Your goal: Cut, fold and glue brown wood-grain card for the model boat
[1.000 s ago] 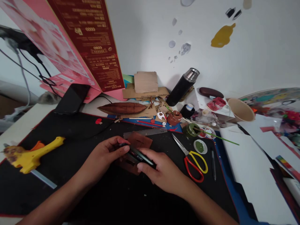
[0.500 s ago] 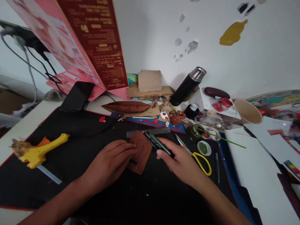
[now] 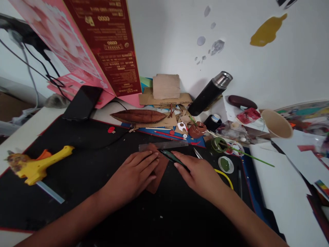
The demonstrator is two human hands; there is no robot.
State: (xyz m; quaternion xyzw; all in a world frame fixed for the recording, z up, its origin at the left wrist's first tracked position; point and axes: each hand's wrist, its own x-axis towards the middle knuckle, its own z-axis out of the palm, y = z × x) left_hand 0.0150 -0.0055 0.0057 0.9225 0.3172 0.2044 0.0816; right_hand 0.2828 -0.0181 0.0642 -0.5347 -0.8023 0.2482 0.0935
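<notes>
i rest my left hand [image 3: 133, 173] on a brown sheet [image 3: 161, 173]; my right hand [image 3: 202, 171], partly covering scissors [image 3: 227, 176], grips a dark green tool [image 3: 172, 157].

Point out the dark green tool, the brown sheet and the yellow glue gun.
Dark green tool [image 3: 170, 155], head view: middle of its body.
Brown sheet [image 3: 161, 172], head view: its uncovered part.
Yellow glue gun [image 3: 35, 169], head view: its body.

A white wall [image 3: 164, 41] with an ochre patch [image 3: 267, 31] rises behind a pale desk [image 3: 34, 129].
</notes>
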